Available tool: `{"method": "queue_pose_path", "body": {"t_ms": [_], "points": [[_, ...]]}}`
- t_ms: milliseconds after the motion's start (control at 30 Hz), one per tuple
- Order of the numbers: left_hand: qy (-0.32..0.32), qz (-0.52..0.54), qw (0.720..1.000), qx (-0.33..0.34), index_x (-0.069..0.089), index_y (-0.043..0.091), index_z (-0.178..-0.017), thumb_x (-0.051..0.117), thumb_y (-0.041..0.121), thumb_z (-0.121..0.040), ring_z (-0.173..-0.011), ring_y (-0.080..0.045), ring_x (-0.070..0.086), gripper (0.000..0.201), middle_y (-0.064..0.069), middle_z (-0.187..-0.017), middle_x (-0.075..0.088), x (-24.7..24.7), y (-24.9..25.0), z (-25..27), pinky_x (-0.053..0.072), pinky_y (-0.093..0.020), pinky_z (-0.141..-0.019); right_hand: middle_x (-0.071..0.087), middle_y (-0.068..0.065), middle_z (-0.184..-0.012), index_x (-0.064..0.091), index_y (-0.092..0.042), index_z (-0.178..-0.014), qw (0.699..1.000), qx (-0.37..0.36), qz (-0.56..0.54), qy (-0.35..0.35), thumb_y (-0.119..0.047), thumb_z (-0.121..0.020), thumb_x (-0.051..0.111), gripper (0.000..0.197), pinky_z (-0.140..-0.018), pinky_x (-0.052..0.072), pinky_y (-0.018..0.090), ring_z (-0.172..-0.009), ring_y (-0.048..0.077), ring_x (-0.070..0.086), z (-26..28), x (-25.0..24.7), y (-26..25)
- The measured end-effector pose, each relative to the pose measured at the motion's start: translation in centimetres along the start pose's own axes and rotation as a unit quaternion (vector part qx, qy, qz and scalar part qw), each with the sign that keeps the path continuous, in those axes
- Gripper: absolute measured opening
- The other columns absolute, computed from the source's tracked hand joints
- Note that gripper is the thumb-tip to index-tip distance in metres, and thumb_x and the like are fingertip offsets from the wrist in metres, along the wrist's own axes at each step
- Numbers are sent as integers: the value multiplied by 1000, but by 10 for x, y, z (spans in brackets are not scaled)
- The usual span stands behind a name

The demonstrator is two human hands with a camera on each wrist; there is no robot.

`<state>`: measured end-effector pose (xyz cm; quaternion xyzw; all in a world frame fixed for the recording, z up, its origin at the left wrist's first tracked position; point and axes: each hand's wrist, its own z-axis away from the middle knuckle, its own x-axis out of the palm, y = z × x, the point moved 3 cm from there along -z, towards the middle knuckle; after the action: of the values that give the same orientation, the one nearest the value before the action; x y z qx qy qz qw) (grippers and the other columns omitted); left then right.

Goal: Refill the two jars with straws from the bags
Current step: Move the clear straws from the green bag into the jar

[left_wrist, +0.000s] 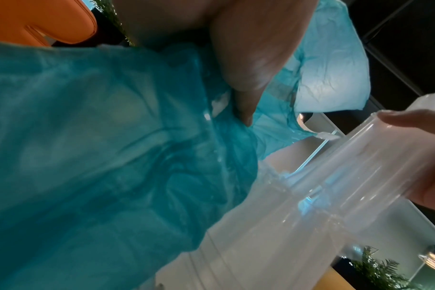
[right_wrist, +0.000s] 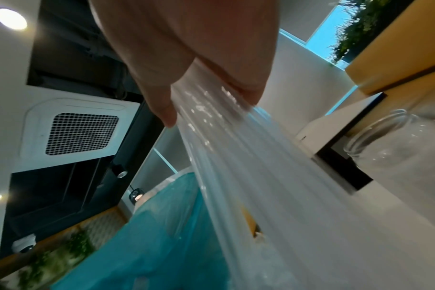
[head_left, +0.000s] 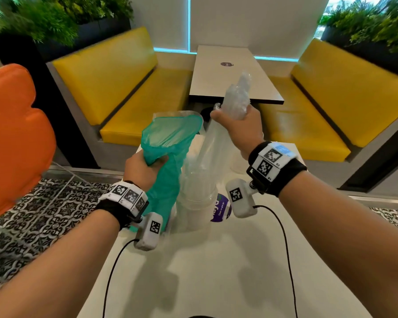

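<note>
Left hand (head_left: 141, 167) grips the teal bag (head_left: 168, 157) beside the jar (head_left: 197, 203), right hand (head_left: 238, 127) clutches clear straws (head_left: 216, 143) above the jar: loading under way, next lower them in.

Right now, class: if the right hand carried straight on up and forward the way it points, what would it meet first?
Probably the near edge of the far table. The right hand, gripping the clear bag, points toward it, though depth is unclear, so it may pass above.
</note>
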<state>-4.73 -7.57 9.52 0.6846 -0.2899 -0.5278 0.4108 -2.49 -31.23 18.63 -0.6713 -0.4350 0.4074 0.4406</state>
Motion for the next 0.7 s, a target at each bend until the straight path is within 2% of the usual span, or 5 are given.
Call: {"method": "queue_pose_path", "body": {"t_ms": [167, 300, 433, 533, 700], "points": [[-9, 3, 1000, -7, 67, 6, -110, 73, 32, -87, -100, -28, 63, 35, -16, -110, 70, -1, -3, -3, 44, -30, -80, 64, 9, -110, 55, -9, -126, 999, 44, -26, 4, -28, -76, 80, 58, -80, 57, 30, -99, 21, 64, -5, 3, 16], [-36, 2, 999, -25, 67, 10, -109, 72, 37, -86, -103, -31, 65, 36, -13, -110, 71, 7, -13, -7, 52, -38, -87, 67, 11, -105, 60, -7, -117, 998, 25, -53, 10, -24, -72, 80, 51, -83, 58, 36, -96, 24, 67, -11, 2, 7], [-73, 4, 997, -31, 64, 9, -116, 68, 39, -89, -104, -30, 63, 40, -13, -113, 69, 21, -17, -5, 49, -35, -85, 67, 13, -104, 62, -5, -116, 994, 18, -109, 21, -30, -64, 79, 60, -85, 58, 39, -98, 28, 67, -17, 2, -7], [-90, -24, 995, -32, 64, 10, -117, 63, 48, -90, -102, -31, 63, 47, -13, -113, 69, 32, -15, -4, 46, -33, -83, 66, 13, -106, 59, -5, -118, 995, 14, -100, -2, -33, -66, 79, 62, -86, 58, 42, -99, 27, 67, -15, 7, -10], [-100, 16, 994, -35, 62, 8, -121, 60, 43, -94, -109, -31, 62, 44, -14, -118, 67, 38, -13, -4, 40, -29, -82, 65, 10, -107, 53, -11, -124, 997, 25, -54, -38, -24, -79, 77, 52, -86, 59, 44, -98, 24, 67, 0, 18, 11]]}}
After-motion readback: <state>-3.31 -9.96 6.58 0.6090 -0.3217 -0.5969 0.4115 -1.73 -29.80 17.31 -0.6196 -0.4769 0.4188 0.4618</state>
